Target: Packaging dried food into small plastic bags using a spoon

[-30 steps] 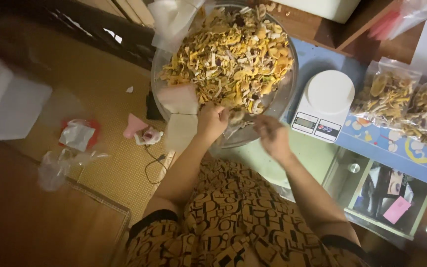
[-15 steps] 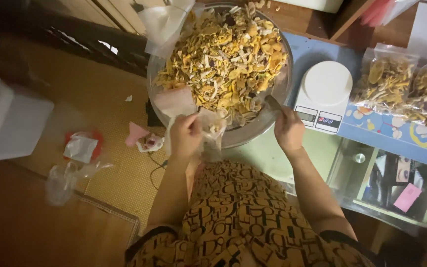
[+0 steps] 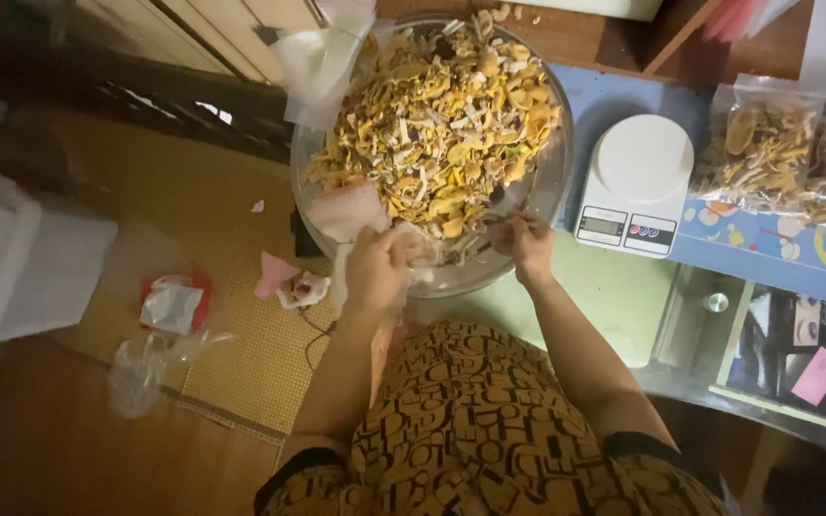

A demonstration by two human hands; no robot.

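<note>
A large round bowl (image 3: 552,191) holds a heap of yellow and white dried pieces (image 3: 442,124). My left hand (image 3: 375,269) is at the bowl's near rim, closed on a small clear plastic bag (image 3: 419,250). My right hand (image 3: 525,244) is just to the right of it, inside the rim, with its fingers curled on some of the dried pieces. A pale, pinkish bag (image 3: 356,208) lies on the bowl's left edge. Both forearms reach up from my lap, which is covered in patterned cloth.
A white kitchen scale (image 3: 635,182) stands right of the bowl on a blue mat. Two filled clear bags (image 3: 767,143) lie at the far right. On the woven floor mat at left are a red-and-white wrapper (image 3: 174,301), an empty clear bag (image 3: 145,368) and white cloth (image 3: 11,268).
Both hands have moved up from below the bowl to its near rim. The left hand now holds the clear bag there and the right hand has gone into the pieces.
</note>
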